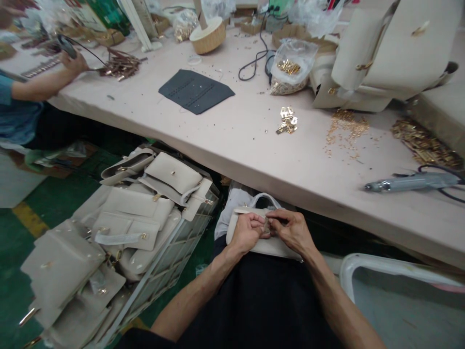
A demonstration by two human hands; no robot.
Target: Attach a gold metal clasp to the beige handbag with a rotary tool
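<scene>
While the small cream faux-leather handbag (254, 242) lies across my lap, just below the near edge of the long pale-pink worktable (232, 145), both my hands meet at its top edge. My left hand (248, 232) is curled over the bag's flap, fingers pressed together and pinching the flap edge. My right hand (290, 231) comes in from the other side, thumb and forefinger closed on a small metal fitting (268, 224) at the same spot; it is too small for me to say just what it is.

I judge the bag to be light and soft-walled, with panels that would buckle if I squeezed the middle, so the stiffer seamed rim beside the fitting looks the best place to hold. Its smooth skin would likely mark easily, and the little piece seems slippery enough to need fingertip pressure.

Taking the worktable as my landmark: on its top near the front edge, to the right, lies a grey electric screwdriver (410, 182) with its cable; further in sit a small heap of gold clasps (286, 121), scattered gold screws (345, 131), a clear bag of gold hardware (290, 70) and a dark grey leather panel (196, 90). At its far left end another person's hand (74, 62) works with a tool. On the floor below its left part stands a wire crate (170, 252) piled with finished cream handbags (134, 213).
</scene>
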